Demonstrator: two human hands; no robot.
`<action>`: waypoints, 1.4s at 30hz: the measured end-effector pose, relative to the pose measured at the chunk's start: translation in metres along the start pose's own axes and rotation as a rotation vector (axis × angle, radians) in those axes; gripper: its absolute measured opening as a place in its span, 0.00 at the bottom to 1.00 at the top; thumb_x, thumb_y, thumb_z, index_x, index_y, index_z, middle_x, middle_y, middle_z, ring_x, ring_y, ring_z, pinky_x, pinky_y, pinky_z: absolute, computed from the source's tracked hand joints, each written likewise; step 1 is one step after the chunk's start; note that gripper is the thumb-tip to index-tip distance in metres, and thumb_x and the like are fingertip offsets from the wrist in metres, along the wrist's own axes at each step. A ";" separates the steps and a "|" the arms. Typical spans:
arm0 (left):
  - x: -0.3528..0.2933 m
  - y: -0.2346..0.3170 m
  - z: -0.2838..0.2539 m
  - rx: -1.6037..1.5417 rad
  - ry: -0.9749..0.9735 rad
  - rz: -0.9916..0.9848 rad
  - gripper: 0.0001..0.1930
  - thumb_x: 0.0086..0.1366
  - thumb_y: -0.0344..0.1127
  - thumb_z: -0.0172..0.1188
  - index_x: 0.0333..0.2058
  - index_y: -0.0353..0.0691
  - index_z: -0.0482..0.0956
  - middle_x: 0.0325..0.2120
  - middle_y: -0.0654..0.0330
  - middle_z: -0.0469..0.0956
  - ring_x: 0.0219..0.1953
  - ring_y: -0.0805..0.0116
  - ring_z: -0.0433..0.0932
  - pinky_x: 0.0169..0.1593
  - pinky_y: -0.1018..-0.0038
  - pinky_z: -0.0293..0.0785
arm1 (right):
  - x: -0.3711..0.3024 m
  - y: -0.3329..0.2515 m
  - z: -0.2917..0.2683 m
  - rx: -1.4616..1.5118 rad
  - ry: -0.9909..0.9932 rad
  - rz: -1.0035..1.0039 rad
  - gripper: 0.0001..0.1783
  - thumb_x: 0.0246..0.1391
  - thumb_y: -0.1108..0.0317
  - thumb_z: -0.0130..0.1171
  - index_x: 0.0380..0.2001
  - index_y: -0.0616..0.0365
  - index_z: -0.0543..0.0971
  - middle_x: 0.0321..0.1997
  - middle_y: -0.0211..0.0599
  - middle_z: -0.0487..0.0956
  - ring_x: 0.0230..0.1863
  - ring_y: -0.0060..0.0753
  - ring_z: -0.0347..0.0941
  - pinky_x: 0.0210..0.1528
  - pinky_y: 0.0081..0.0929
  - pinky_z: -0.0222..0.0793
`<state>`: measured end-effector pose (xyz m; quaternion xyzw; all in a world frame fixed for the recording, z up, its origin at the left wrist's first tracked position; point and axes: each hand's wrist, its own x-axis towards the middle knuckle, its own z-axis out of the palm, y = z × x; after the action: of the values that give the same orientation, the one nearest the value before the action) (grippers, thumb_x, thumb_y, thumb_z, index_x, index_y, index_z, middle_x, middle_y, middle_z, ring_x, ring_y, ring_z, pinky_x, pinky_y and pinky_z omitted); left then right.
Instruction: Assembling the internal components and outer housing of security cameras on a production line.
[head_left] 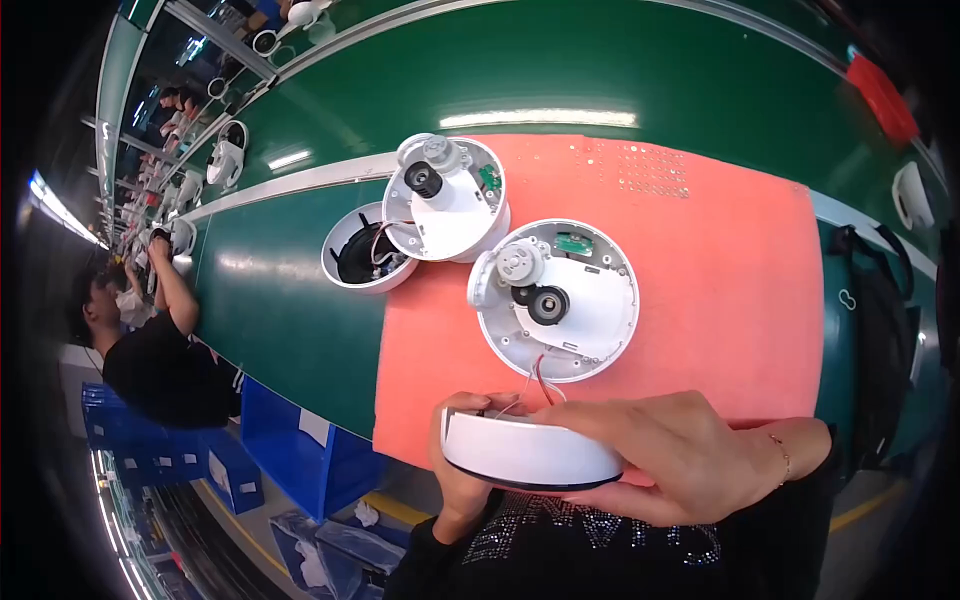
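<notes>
A white round plastic cover [530, 449] with a dark lower rim is tilted up close to my body. My left hand [462, 455] grips its left side, fingertips over the upper edge. From the right, my right hand [670, 455] clasps it with the thumb underneath and fingers reaching inside. Thin red and white wires [541, 372] run from it to a white round housing [612, 335] lying just beyond. That housing shows a motor [518, 262], a black gear [548, 305] and a green circuit board [574, 244]. The inside of the cover is hidden from me.
A second white housing [465, 215] leans on a white bowl-shaped part [350, 285] with a black inside. Small screws [655, 170] lie in rows on the pink mat [720, 290]. A black bag [870, 330] is at right; a person [165, 350] works at left near blue bins [290, 440].
</notes>
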<state>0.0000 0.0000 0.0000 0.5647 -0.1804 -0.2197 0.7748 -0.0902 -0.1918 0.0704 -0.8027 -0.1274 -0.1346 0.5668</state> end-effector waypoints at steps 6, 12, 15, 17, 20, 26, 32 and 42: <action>-0.007 -0.006 0.013 0.106 0.056 0.080 0.20 0.50 0.27 0.60 0.41 0.32 0.62 0.38 0.45 0.72 0.38 0.59 0.74 0.43 0.66 0.71 | -0.017 0.005 -0.002 -0.198 0.054 -0.017 0.31 0.39 0.68 0.63 0.49 0.64 0.64 0.37 0.46 0.73 0.32 0.45 0.74 0.28 0.31 0.71; -0.009 -0.007 0.011 0.261 0.071 0.209 0.23 0.48 0.32 0.66 0.39 0.32 0.63 0.34 0.51 0.72 0.35 0.66 0.74 0.40 0.73 0.71 | -0.020 0.017 -0.007 -0.168 0.099 0.029 0.30 0.39 0.69 0.62 0.48 0.61 0.65 0.37 0.46 0.72 0.31 0.47 0.73 0.27 0.34 0.69; -0.009 -0.008 0.012 0.280 0.091 0.226 0.25 0.47 0.37 0.67 0.39 0.33 0.64 0.32 0.55 0.71 0.33 0.70 0.73 0.38 0.76 0.69 | -0.020 0.024 -0.008 -0.093 0.106 -0.026 0.31 0.40 0.71 0.61 0.50 0.60 0.62 0.37 0.46 0.72 0.31 0.49 0.72 0.27 0.36 0.69; -0.009 -0.009 0.012 0.289 0.097 0.233 0.27 0.47 0.40 0.68 0.39 0.33 0.64 0.31 0.57 0.71 0.32 0.71 0.72 0.37 0.78 0.69 | -0.022 0.029 -0.012 -0.097 0.008 -0.020 0.34 0.41 0.73 0.60 0.53 0.60 0.59 0.40 0.48 0.72 0.32 0.50 0.72 0.28 0.36 0.69; -0.010 -0.011 0.013 0.348 0.129 0.214 0.29 0.48 0.45 0.67 0.41 0.33 0.64 0.32 0.59 0.70 0.32 0.74 0.70 0.36 0.79 0.67 | -0.023 0.030 -0.010 -0.124 0.070 -0.068 0.35 0.42 0.72 0.60 0.54 0.59 0.57 0.41 0.49 0.72 0.34 0.50 0.72 0.29 0.36 0.69; -0.008 -0.011 0.025 0.168 0.229 0.159 0.34 0.51 0.52 0.63 0.45 0.30 0.61 0.37 0.59 0.68 0.40 0.72 0.68 0.43 0.78 0.65 | -0.017 0.031 -0.008 0.112 0.120 0.040 0.32 0.44 0.70 0.59 0.52 0.59 0.58 0.38 0.51 0.73 0.31 0.53 0.73 0.30 0.37 0.68; -0.008 -0.019 0.019 0.156 0.226 0.164 0.33 0.53 0.50 0.61 0.46 0.29 0.61 0.40 0.56 0.69 0.43 0.70 0.69 0.46 0.75 0.64 | -0.020 0.028 0.000 0.105 0.162 0.119 0.28 0.43 0.71 0.59 0.48 0.59 0.60 0.29 0.51 0.74 0.30 0.54 0.73 0.29 0.38 0.67; -0.007 -0.018 0.015 0.144 0.146 0.147 0.35 0.53 0.52 0.61 0.49 0.29 0.60 0.44 0.55 0.67 0.46 0.67 0.68 0.49 0.73 0.63 | -0.020 0.027 -0.010 0.335 0.099 0.260 0.25 0.42 0.73 0.61 0.43 0.57 0.61 0.31 0.45 0.74 0.34 0.44 0.74 0.32 0.31 0.68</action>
<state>-0.0163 -0.0130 -0.0133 0.6187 -0.1800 -0.1070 0.7572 -0.1001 -0.2108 0.0423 -0.6993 -0.0156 -0.0764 0.7105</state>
